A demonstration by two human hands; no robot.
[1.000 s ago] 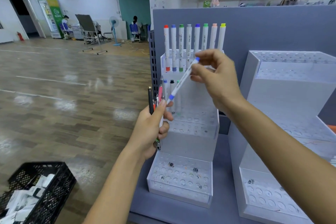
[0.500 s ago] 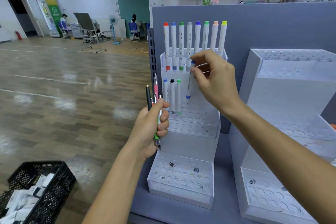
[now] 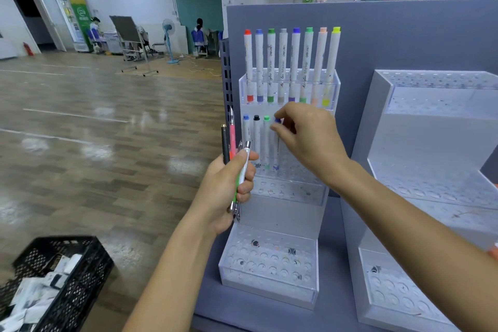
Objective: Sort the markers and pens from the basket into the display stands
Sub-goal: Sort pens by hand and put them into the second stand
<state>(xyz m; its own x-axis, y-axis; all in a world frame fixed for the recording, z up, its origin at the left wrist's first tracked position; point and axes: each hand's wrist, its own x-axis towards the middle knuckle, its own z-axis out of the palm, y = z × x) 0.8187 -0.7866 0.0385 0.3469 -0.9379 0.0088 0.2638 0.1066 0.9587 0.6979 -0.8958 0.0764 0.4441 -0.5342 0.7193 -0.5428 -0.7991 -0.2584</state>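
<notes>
- Black basket [image 3: 70,275], lower left of frame: white packets inside.
- Clear display stand [image 3: 266,288], centre: bottom tier holes hold no pens.
- Left hand [image 3: 229,193] is wrapped round a bundle of pens [image 3: 232,140], upright, just left of the stand.
- Right hand [image 3: 305,140] pinches the top of a blue-capped marker [image 3: 276,155]; it stands upright in the middle tier, fourth beside three markers [image 3: 256,143].
- Top tier: eight markers [image 3: 295,67].
- Second stand [image 3: 420,140], right.

The white round markers with coloured caps [image 3: 270,67] in the top row of the clear plastic display stand [image 3: 285,213] carry "Acrylic Marker" along their barrels.
</notes>
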